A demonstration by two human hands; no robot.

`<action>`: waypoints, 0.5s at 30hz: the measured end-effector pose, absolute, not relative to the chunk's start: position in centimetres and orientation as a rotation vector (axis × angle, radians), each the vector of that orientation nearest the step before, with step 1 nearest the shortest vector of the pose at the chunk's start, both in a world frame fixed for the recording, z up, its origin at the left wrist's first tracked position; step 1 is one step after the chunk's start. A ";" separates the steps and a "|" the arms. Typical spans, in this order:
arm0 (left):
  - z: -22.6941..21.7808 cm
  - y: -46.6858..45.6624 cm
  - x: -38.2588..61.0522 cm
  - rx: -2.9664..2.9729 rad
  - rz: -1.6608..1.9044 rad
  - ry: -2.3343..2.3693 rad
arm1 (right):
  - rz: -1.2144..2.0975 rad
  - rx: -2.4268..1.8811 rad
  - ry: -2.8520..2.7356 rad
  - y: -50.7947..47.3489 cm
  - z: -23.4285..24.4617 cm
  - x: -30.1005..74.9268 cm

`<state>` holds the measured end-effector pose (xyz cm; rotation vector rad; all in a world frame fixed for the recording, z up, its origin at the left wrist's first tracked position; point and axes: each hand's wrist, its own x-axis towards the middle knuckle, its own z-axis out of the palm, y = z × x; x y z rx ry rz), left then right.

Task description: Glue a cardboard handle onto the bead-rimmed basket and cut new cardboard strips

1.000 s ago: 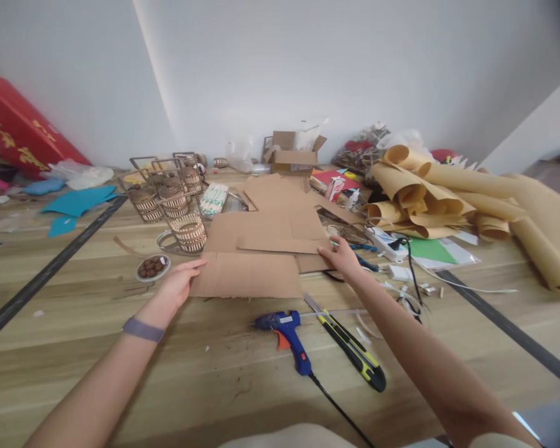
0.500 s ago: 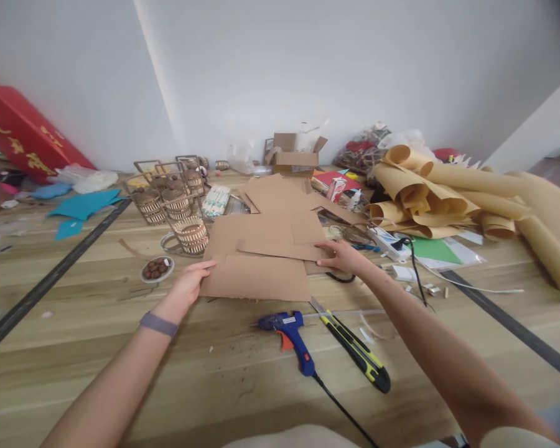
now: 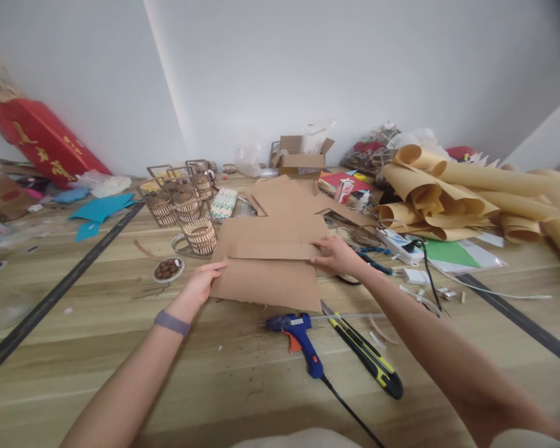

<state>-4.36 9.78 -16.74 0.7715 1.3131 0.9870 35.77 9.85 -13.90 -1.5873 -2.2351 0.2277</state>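
My left hand (image 3: 201, 285) grips the left edge of a brown cardboard sheet (image 3: 266, 286), thumb and fingers closed at its side. A narrow cardboard strip (image 3: 273, 251) lies across that sheet, and my right hand (image 3: 340, 255) pinches its right end. Behind them is more flat cardboard (image 3: 287, 196). Just in front of the sheet, a blue glue gun (image 3: 301, 339) rests on the table. To its right lies a yellow and black utility knife (image 3: 366, 354), blade end pointing at the sheet's corner.
Small woven baskets with handles (image 3: 200, 236) stand at left, near a bowl of brown balls (image 3: 168, 270). Rolls of brown paper (image 3: 443, 193) pile up at right. A power strip (image 3: 401, 244) with cords lies beyond my right forearm. An opened cardboard box (image 3: 303, 160) sits by the wall.
The strip under my right hand has turned from a slant to nearly level across the sheet. The whole view has shifted, so everything appears further right.
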 end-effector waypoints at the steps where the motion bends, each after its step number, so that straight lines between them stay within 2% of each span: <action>1: -16.7 9.7 -4.4 0.776 0.988 1.313 | 0.248 -1.581 -2.241 9.9 -13.9 35.3; 7: -16.6 9.6 -4.6 0.773 1.012 1.317 | 0.417 -1.623 -2.199 10.1 -14.1 34.2; 15: -16.5 10.0 -4.9 0.765 0.975 1.335 | 0.835 -1.680 -1.989 10.5 -15.0 35.5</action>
